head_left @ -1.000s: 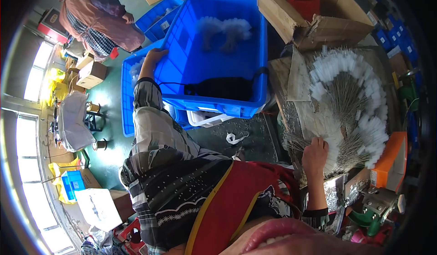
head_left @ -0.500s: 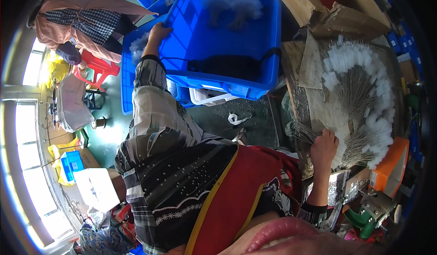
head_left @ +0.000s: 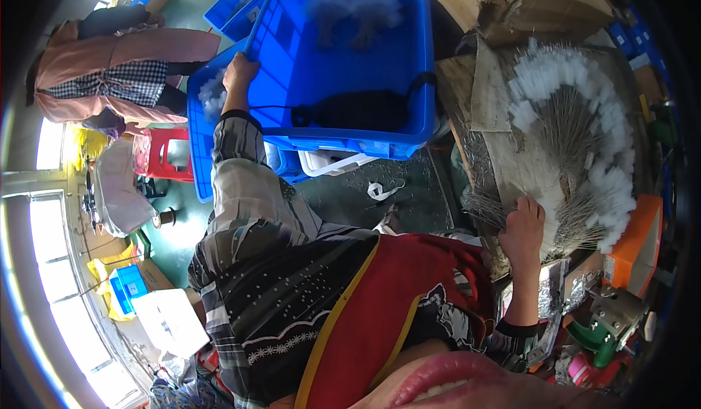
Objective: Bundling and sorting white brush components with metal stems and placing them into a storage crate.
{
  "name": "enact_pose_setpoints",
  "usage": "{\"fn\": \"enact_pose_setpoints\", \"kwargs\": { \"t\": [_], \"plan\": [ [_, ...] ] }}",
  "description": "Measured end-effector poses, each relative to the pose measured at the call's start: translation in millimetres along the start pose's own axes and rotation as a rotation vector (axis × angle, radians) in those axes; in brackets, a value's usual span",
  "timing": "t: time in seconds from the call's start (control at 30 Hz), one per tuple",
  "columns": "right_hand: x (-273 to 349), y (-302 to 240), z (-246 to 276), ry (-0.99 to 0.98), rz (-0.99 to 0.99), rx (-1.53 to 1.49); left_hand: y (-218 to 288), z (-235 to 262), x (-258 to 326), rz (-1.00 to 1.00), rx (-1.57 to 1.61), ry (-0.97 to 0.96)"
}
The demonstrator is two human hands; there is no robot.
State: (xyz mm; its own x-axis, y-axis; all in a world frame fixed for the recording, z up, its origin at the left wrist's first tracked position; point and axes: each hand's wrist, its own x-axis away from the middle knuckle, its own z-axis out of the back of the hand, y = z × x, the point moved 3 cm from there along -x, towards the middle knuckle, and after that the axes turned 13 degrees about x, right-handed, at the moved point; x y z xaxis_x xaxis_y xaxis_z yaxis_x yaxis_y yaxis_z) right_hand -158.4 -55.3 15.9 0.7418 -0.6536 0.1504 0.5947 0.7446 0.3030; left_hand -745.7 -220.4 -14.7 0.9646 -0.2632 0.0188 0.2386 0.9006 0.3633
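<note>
My left hand (head_left: 241, 73) is closed over the left rim of a big blue crate (head_left: 350, 135), my arm stretched out to it. In the crate lie two bundles of white-tufted wire brushes (head_left: 369, 13) and a black cloth-like thing (head_left: 358, 112). On my right, my right hand (head_left: 521, 228) rests low over a cardboard-covered worktop (head_left: 496, 153), its fingers curled. Thin wire stems (head_left: 483, 206) fan out just left of it; whether the fingers hold them is hidden. Beyond that hand many white-tufted wire brushes (head_left: 610, 164) lie spread in an arc, stems inward.
A torn cardboard box (head_left: 544, 14) stands behind the worktop, an orange box (head_left: 639, 245) at its right. Nearby is a green-handled metal device (head_left: 606, 325). White strip scrap (head_left: 383, 190) lies on the floor. A co-worker in pink (head_left: 109, 66) stands at left by a red stool (head_left: 168, 153).
The view has shifted slightly. The co-worker at left has turned and straightened somewhat. My left hand stays on the crate rim, and my right hand has hardly moved.
</note>
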Motion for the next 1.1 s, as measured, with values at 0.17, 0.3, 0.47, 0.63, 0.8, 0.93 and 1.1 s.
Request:
{"fn": "enact_pose_setpoints", "kwargs": {
  "t": [0.17,0.3,0.47,0.63,0.8,0.93,1.1],
  "plan": [
    [8.1,2.6,8.0,0.068,-0.005,0.0,6.6,-13.2,-7.3,-0.066,0.001,-0.01],
    [4.4,-0.4,39.8,0.062,0.036,-0.097,-42.5,-18.8,-66.1,0.06,0.446,-0.398],
    [-23.1,-23.2,57.4,0.173,-0.123,-0.749,-33.3,-17.5,-89.6,-0.056,0.41,-0.353],
    [-68.9,-94.9,13.2,-0.39,-0.135,-1.612,-12.3,-45.8,-106.3,-0.213,0.306,-0.155],
    [-108.4,-143.5,12.0,-0.527,-0.34,-1.98,-29.5,-57.9,-126.1,-0.137,0.664,-0.4],
    [-121.5,-147.7,0.1,-0.634,-0.424,-2.075,-17.0,-65.3,-110.5,-0.257,0.602,-0.359],
    [-124.2,-153.5,16.6,-0.695,-0.344,-2.011,-80.5,-46.9,-140.6,-0.068,0.415,-0.223]
  ]
}}
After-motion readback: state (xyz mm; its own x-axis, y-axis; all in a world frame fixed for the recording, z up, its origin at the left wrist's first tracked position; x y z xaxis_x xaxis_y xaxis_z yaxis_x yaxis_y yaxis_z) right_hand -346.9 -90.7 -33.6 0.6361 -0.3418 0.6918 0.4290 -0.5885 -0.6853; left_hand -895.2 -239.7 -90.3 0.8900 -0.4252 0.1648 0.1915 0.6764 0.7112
